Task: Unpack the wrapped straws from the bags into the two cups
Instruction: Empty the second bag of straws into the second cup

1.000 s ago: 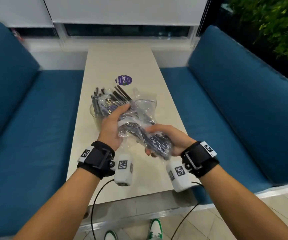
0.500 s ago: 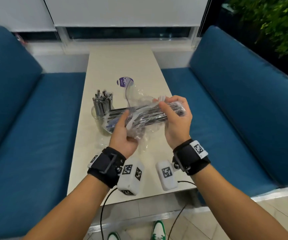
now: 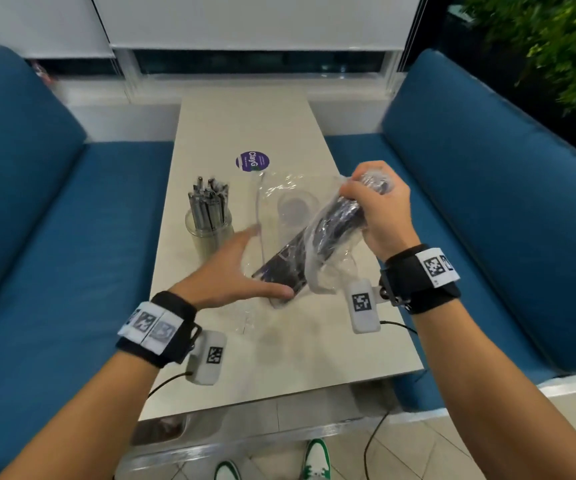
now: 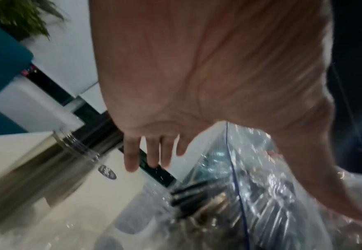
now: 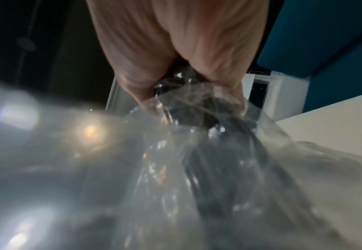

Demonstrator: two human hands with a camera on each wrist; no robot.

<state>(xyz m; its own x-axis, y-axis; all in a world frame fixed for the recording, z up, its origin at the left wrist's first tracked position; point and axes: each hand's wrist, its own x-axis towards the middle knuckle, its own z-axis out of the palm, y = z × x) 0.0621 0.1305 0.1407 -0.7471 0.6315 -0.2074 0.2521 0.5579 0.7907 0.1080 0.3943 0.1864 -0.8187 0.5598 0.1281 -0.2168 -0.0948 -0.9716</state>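
A clear zip bag of dark wrapped straws hangs tilted over the table. My right hand grips its upper end in a fist, bag and straws bunched together. My left hand is open beside the bag's lower end, fingers straight, thumb touching the plastic. In the left wrist view the straws show through the bag under the spread fingers. One clear cup at the left holds several upright wrapped straws. A second clear cup stands behind the bag, apparently empty.
The narrow beige table has a round purple sticker beyond the cups. Blue cushioned benches flank it on both sides. Loose clear plastic lies over the second cup. Cables hang from both wrist cameras.
The bag went from level to tilted as my right hand lifted its far end up and right. My left hand let go of the bag and opened beside its lower end.
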